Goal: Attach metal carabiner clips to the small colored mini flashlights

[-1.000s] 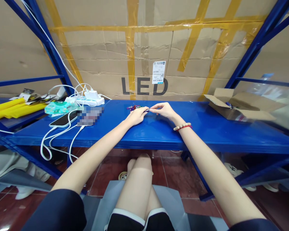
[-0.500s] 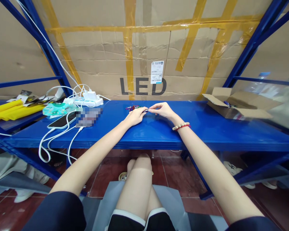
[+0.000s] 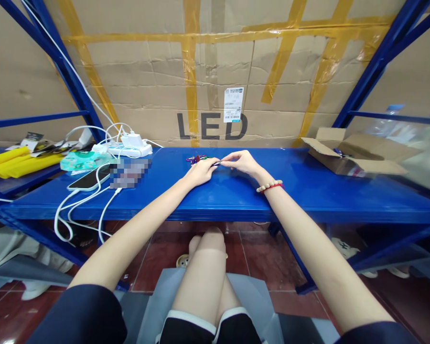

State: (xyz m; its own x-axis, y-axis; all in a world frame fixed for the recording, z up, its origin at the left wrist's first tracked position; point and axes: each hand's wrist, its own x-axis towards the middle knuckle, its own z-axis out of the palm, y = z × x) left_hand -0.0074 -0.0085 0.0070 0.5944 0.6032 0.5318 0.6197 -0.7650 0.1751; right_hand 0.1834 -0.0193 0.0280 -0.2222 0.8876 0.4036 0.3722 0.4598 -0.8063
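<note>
My left hand (image 3: 201, 172) rests over the blue table (image 3: 232, 203), its fingers closed on a small dark, shiny piece (image 3: 216, 163) too small to name. From the right, my right hand (image 3: 242, 162) pinches at the other end of that same piece with thumb and forefinger. A beaded bracelet and a red cord circle my right wrist. Just behind my left hand lies a little heap of shiny colored items (image 3: 196, 158), purple, red and green, partly hidden by the hand.
An open cardboard box (image 3: 351, 155) stands at the right. On the left are a phone (image 3: 89, 179), a white power strip (image 3: 138, 150) with cables hanging over the edge, a teal packet (image 3: 82, 161) and yellow rolls (image 3: 25, 165). A large cardboard panel (image 3: 146, 91) backs the table.
The view has shifted very slightly. Both hands stay together at the small dark piece, with hardly any visible movement.
</note>
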